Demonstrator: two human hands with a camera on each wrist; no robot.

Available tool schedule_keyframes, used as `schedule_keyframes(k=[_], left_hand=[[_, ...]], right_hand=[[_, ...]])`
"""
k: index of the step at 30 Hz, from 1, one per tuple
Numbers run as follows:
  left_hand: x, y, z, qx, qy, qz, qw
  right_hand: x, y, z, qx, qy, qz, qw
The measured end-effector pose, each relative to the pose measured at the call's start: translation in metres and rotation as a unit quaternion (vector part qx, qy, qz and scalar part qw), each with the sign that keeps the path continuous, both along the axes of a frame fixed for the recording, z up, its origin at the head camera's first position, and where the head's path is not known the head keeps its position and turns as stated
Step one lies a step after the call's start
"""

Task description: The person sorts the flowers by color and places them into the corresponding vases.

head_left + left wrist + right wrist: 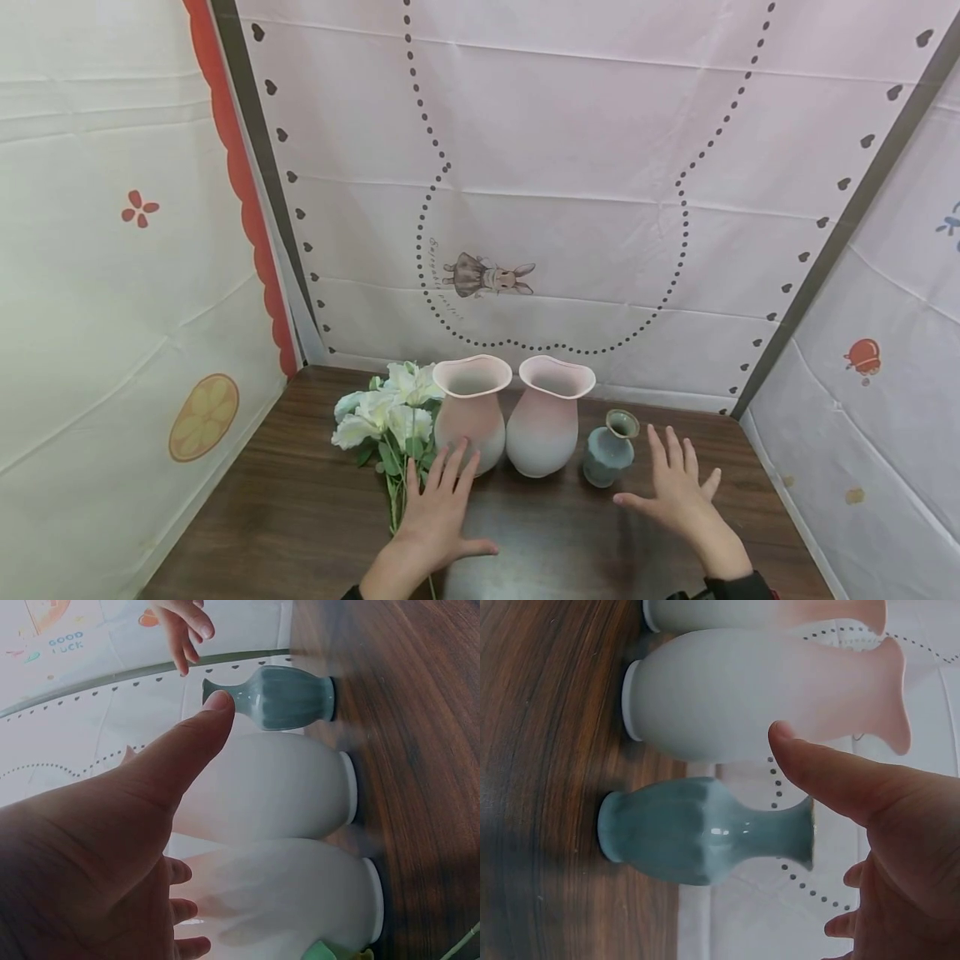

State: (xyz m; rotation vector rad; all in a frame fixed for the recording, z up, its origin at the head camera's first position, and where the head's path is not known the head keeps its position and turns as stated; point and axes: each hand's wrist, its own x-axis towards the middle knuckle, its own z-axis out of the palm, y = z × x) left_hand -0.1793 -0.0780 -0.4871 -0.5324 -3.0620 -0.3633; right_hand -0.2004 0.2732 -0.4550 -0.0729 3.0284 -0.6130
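Both hands spread flat, holding nothing, above the dark wood-grain bench [285,508]: left hand [438,512] at matte pink-white ceramic vase [470,421], right hand [675,492] beside small ribbed glossy teal vase [609,450]; wrist views reveal its ribs.

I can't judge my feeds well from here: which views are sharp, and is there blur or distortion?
Head view: evenly lit, sharp, wide-angle bending of the walls, soft sheen on the table. Left wrist view: turned sideways, the left hand fills it dark and soft, vases slightly hazy. Right wrist view: also sideways, the teal vase is sharp with small glints.
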Motion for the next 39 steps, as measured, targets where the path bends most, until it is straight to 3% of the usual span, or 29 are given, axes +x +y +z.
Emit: schedule_keyframes(k=[23,39], left_hand=[[0.001,-0.001,-0.002,0.006,-0.014,0.005,0.9999],[0.002,-0.002,-0.005,0.003,-0.026,0.007,0.9996]], right_hand=[[-0.012,0.012,-0.019,-0.012,-0.027,-0.048,0.998],[-0.019,0.02,-0.04,-0.022,0.034,-0.033,0.999]])
